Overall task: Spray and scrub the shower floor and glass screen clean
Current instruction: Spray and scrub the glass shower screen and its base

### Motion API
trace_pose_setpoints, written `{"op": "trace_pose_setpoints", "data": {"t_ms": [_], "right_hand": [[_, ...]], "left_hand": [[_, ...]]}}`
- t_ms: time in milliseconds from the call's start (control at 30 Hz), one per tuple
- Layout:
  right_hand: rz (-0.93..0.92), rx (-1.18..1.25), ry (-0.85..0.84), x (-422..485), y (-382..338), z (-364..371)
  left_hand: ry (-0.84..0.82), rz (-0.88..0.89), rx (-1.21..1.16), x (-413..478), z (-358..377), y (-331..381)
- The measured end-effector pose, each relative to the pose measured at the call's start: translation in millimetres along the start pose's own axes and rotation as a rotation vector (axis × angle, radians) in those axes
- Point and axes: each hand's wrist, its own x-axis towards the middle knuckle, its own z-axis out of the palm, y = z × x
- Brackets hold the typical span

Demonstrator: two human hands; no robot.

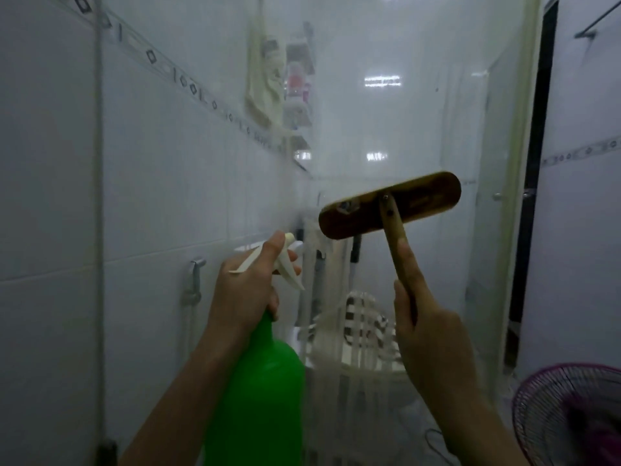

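A misted glass screen [403, 112] stands straight ahead and fills the middle of the view. My left hand [245, 290] grips the neck of a green spray bottle [262, 391], whose white trigger nozzle [289, 260] points at the glass. My right hand [426, 317] holds the wooden handle of a scrub brush, index finger stretched along the handle. The brush's brown wooden head [389, 205] lies flat against the glass at about chest height. The shower floor is not in view.
A white tiled wall [134, 196] runs along the left, with a pipe and a metal valve [193, 284]. Behind the glass are shelves of bottles [297, 85] and a basket [363, 334]. A pink fan [568, 415] stands at lower right beside a dark doorway [537, 163].
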Motion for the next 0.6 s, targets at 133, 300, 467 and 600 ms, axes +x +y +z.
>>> {"op": "trace_pose_setpoints", "data": {"t_ms": [133, 300, 467, 600], "right_hand": [[-0.049, -0.075, 0.027, 72.1, -36.8, -15.3], [-0.024, -0.071, 0.023, 77.8, -49.2, -19.6], [0.029, -0.201, -0.078, -20.8, -36.4, 6.4], [-0.026, -0.177, -0.002, 70.1, -64.5, 9.1]], "left_hand": [[0.002, 0.017, 0.013, 2.5, -10.6, 7.8], [0.01, 0.028, -0.016, -3.1, -21.0, 5.4], [0.011, 0.019, -0.021, -5.5, -34.7, -2.0], [0.027, 0.019, -0.011, -8.3, -41.6, -6.2]]}}
